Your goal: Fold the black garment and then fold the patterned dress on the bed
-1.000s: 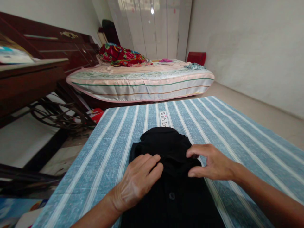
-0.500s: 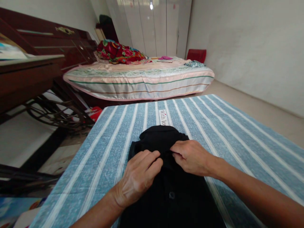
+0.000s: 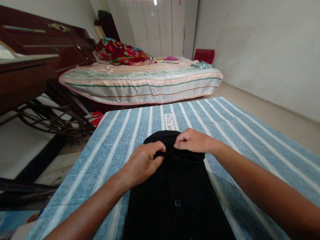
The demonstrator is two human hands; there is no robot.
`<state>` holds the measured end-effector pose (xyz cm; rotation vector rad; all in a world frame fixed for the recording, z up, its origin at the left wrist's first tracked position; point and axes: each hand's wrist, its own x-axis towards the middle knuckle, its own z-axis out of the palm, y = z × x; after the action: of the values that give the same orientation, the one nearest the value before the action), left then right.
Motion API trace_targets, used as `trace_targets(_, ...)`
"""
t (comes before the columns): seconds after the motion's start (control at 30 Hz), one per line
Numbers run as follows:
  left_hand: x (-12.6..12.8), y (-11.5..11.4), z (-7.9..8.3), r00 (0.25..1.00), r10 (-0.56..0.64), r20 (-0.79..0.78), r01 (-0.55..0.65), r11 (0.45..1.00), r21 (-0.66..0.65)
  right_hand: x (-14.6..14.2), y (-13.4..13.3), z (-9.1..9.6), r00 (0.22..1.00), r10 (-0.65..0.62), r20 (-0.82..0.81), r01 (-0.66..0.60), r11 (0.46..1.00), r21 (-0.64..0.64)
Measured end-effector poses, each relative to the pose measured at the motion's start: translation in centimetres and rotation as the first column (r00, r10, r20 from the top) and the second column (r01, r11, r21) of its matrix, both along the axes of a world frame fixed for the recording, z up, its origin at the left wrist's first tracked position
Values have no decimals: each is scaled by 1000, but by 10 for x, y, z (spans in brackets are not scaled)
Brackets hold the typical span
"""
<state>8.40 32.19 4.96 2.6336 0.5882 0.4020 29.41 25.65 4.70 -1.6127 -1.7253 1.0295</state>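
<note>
A black buttoned shirt [image 3: 175, 186] lies lengthwise in front of me, its collar end pointing away. One dark button shows on its front. My left hand [image 3: 146, 160] pinches the cloth at the left of the collar, thumb below and fingers above. On the right, my right hand [image 3: 191, 141] has thumb and fingers closed on the collar's inner edge. Between the two hands a fold of black cloth stands slightly raised. Exact folds are hard to make out in the dark fabric.
Under the shirt is a table with a blue, white-striped cloth [image 3: 120, 140]. Beyond it stands a bed [image 3: 145, 83] with a red floral blanket [image 3: 120, 51]. A treadle sewing machine table [image 3: 27, 70] is at the left. White wardrobe doors [image 3: 160, 30] and a red box-like object [image 3: 204, 56] stand behind.
My right hand has moved up, away from me, along the collar. My left hand has also shifted slightly forward, and the cloth near the collar now lies folded differently.
</note>
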Motion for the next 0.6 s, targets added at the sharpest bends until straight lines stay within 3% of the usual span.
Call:
trace_targets(0.07,12,16,1,997,32,-77,-45,985,-167,6,6,-9,975,-124,-183,107,989,-101)
trace_targets(0.13,22,30,-1,993,19,-118,-56,947,-316,14,7,-20,881,-261,-396,193,960,-202)
trace_targets(0.23,31,42,-7,989,-8,-146,-57,898,-436,30,1,-36,730,-291,-618,169,953,-250)
trace_targets(0.4,34,46,-9,988,-50,-148,-39,839,-543,47,-11,-48,760,-151,-632,64,985,-159)
trace_targets(0.6,33,52,-10,983,-76,-168,-40,799,-599,50,-12,-53,726,-213,-654,98,973,-208)
